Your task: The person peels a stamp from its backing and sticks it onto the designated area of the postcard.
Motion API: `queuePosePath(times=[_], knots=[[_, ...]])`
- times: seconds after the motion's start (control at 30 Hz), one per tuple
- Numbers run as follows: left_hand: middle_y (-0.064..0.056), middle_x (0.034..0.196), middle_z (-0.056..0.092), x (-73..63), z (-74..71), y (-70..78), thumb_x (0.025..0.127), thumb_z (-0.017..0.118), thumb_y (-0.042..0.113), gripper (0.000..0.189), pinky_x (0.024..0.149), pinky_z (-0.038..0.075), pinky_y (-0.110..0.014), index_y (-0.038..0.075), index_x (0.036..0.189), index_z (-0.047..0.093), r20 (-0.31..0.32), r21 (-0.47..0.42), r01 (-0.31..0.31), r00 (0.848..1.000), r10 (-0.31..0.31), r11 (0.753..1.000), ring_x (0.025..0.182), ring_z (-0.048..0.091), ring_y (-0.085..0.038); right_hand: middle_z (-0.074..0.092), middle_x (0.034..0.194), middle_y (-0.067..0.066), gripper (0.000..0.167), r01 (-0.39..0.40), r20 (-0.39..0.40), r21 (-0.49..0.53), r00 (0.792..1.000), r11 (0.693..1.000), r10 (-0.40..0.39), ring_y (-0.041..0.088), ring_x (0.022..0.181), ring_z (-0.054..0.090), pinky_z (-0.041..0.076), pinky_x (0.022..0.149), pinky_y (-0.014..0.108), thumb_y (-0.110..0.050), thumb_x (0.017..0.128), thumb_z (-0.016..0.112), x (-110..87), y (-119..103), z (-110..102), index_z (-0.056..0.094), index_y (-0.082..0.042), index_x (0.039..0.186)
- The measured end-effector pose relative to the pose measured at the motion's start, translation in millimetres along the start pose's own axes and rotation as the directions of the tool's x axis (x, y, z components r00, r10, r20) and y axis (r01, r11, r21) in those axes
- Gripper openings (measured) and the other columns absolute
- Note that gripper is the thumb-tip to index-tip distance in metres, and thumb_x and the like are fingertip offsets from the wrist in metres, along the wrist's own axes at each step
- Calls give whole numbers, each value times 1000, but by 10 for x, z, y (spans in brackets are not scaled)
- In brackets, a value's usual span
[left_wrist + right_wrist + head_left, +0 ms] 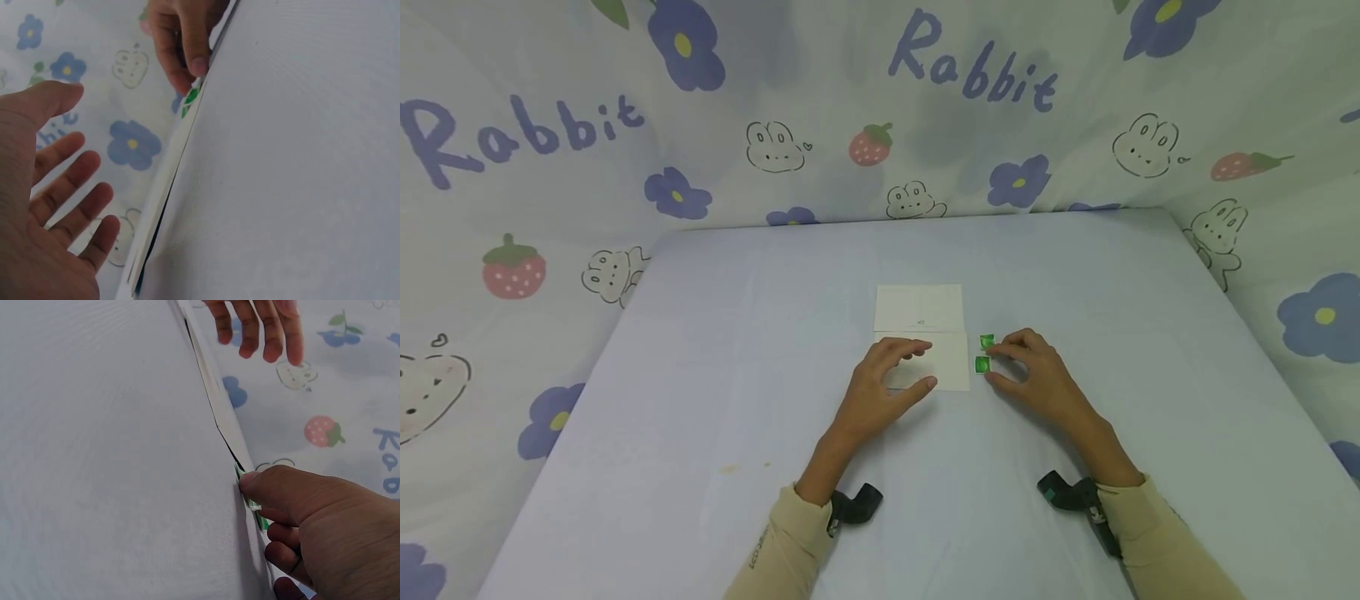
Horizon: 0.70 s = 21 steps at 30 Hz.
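An unfolded white card (919, 308) with a crease across it lies flat on the table. Over its near left part hovers my left hand (880, 392), thumb and fingers spread apart, holding nothing; in the left wrist view its fingers (94, 206) are loosely bent. To the right of the card are two small green squares, one farther (987, 341) and one nearer (982, 365). My right hand (1037, 383) pinches the nearer square by its edges between thumb and index finger. The right wrist view shows the thumb (275, 487) against it, with the other fingertips partly hidden.
A white cloth covers the table (685, 333), with small yellowish stains (730, 468) at the left front. Behind and at the sides hangs a patterned curtain (820, 75). A black wrist camera (857, 504) sits on the left wrist, another (1071, 492) on the right.
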<state>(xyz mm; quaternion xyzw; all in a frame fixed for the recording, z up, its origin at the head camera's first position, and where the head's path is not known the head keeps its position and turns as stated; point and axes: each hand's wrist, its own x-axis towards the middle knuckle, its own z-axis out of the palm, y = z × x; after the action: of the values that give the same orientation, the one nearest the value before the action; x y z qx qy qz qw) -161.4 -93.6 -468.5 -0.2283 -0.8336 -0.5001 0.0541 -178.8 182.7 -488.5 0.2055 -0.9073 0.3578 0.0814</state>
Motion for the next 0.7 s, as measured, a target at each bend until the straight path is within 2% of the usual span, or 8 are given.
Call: queuePosePath(times=[0.3,0.7], knots=[[14,124,57,15,-1,-5,92,74,33,42,94,46,-46,17,130,66,5,6,5,1000,-5,1000,114,52,-12,57,112,13,36,17,-1,-12,1000,1000,-17,32,106,55,48,89,49,-6,80,85,6,28,5,74,-1,113],[12,123,58,12,-4,4,91,75,32,42,93,47,-46,16,129,66,-4,7,-4,1000,4,1000,113,54,-13,59,109,12,32,29,-61,-15,998,999,-30,31,102,57,48,85,48,-7,77,86,2,20,-5,75,-2,106]])
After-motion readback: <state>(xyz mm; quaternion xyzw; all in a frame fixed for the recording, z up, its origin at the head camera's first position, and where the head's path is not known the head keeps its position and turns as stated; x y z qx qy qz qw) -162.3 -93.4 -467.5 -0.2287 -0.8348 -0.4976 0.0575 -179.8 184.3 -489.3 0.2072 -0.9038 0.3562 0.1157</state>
